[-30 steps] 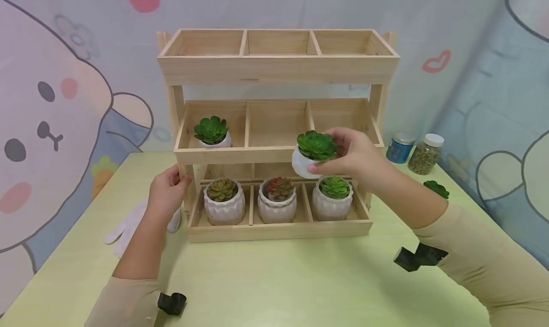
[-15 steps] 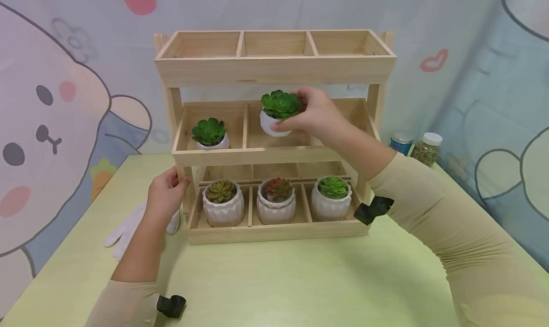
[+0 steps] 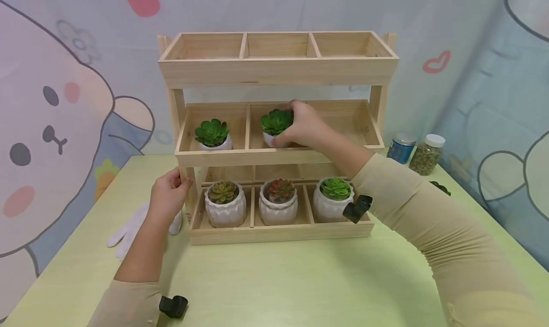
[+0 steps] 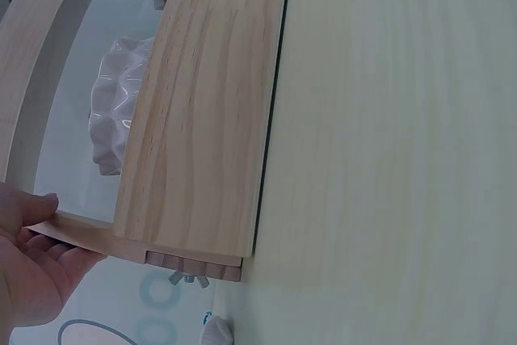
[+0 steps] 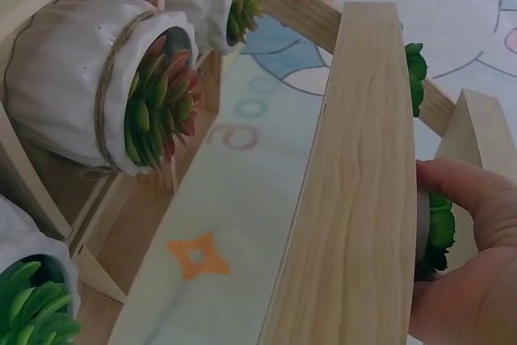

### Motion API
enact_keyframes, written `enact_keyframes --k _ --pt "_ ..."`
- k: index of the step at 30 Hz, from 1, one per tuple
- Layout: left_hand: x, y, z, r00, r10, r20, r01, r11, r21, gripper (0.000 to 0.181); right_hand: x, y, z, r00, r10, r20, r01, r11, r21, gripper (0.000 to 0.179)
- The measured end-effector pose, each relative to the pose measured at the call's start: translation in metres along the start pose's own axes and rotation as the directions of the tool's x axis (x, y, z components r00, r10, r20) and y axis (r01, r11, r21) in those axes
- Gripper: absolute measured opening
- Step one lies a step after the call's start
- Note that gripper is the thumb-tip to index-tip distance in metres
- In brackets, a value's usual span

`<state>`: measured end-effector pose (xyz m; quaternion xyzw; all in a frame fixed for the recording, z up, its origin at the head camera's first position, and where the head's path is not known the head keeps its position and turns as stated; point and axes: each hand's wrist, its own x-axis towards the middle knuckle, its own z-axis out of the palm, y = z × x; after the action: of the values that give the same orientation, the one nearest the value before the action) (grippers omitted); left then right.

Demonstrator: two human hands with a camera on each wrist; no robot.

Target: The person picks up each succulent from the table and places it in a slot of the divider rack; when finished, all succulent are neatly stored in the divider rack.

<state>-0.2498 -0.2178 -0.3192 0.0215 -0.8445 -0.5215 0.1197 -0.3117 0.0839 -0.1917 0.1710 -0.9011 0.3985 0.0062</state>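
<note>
- Staged indoor recording corner, home-like, not a real shop or workshop.
- Cartoon-rabbit backdrop cloth with hearts hangs behind and at both sides.
- Pale green table carries a wooden tiered shelf of potted succulents.
- Two lidded jars and a white glove lie nearby.

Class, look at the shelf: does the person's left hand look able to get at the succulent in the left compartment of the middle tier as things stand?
Probably yes. The left hand grips the shelf's left post just below that tier, and the succulent sits in an open-topped compartment with nothing over it.
</note>
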Motion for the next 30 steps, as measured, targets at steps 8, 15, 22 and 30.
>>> enact_keyframes --k 8,15,22,30 --pt "0.0017 0.0012 0.0007 1.0 0.016 0.006 -0.016 1.0 0.011 0.041 -0.0004 0.0002 -0.0018 1.0 -0.008 0.022 0.01 0.995 -0.095 0.079" --pt "0.0018 0.0047 0.0009 1.0 0.012 0.011 -0.012 1.0 0.023 0.042 -0.0021 -0.005 -0.0068 0.997 0.028 0.07 -0.013 0.978 -0.209 0.08" --pt "0.0014 0.0051 0.0002 1.0 0.008 0.017 -0.009 0.999 0.031 0.042 -0.007 -0.0025 -0.0099 0.995 0.042 0.087 -0.016 0.959 -0.282 0.086" --pt "-0.0016 0.0021 0.001 1.0 -0.01 0.016 0.01 1.0 0.019 0.044 -0.0098 0.0004 -0.0099 0.995 0.006 0.101 0.019 0.97 -0.242 0.078"
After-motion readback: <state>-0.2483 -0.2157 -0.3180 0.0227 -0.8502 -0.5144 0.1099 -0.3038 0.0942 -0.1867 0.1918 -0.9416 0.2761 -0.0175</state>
